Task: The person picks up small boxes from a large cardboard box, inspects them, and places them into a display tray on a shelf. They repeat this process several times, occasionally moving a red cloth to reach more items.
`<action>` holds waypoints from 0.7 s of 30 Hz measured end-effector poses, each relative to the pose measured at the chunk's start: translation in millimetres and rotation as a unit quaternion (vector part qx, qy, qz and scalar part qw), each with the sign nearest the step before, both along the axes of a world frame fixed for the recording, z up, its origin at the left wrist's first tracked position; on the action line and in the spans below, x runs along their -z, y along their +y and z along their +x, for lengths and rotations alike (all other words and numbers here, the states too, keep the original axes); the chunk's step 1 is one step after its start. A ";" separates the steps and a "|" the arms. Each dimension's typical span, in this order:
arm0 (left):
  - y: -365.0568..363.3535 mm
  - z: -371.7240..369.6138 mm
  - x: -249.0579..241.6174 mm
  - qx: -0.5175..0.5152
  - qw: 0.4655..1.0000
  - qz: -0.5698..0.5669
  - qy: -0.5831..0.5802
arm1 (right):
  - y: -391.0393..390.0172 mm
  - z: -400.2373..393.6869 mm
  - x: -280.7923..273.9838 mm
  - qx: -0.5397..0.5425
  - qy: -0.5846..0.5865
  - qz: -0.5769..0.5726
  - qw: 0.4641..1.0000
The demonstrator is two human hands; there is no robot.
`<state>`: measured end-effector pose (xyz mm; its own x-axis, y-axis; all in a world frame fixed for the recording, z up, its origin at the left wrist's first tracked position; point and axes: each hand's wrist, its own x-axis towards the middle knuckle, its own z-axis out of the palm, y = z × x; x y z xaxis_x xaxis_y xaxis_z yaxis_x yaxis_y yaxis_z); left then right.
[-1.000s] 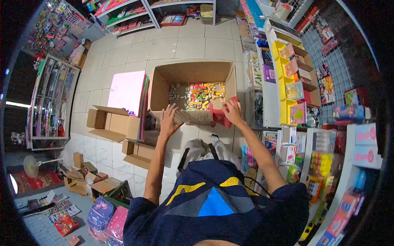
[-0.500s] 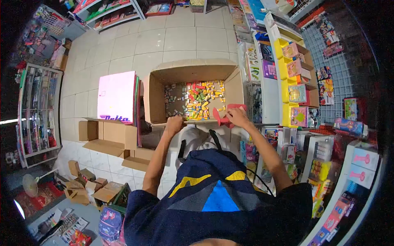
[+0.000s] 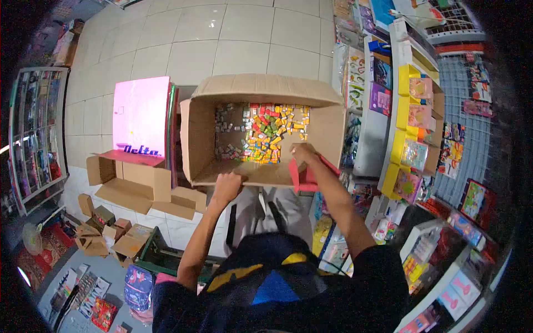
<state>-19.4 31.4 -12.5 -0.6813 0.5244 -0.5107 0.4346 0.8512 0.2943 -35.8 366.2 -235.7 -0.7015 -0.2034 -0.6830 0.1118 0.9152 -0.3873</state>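
Note:
A large open cardboard box stands in front of me, with many small colourful packets spread over its bottom. My left hand is closed over the near rim of the box, left of its middle. My right hand reaches over the near right part of the box, its fingers closed. Beneath that wrist a red, flat-sided thing lies across the near rim; whether the fingers grip it or something smaller is hidden.
Left of the box are a pink board stack and an open smaller carton. Shelves with packaged goods and yellow trays line the right side. A glass cabinet stands far left.
My right hand has moved left and inward over the box, and the red thing has turned. My left hand still holds the rim. The view has shifted, and the box appears larger.

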 end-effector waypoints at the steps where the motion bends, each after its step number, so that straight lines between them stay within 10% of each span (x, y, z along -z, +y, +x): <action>1: -0.9 -11.5 -1.0 0.003 1.000 -0.015 -0.007 | -10.1 -12.5 -4.3 -0.020 0.011 0.021 1.000; 5: 1.7 -13.6 -7.7 -0.013 1.000 0.006 -0.024 | -50.3 -41.3 -47.8 0.046 0.052 0.033 0.997; 6: 2.9 -11.9 -9.3 -0.009 0.999 -0.007 -0.032 | -45.7 -20.0 31.8 0.110 0.074 -0.038 0.990; 12: 1.0 -16.9 -8.5 0.017 0.999 -0.013 -0.036 | -84.5 6.5 48.2 0.172 0.084 -0.064 0.979; 21: 3.7 -25.7 -17.1 0.007 0.999 0.001 -0.043 | -75.4 -18.1 18.5 0.067 -0.042 -0.092 0.993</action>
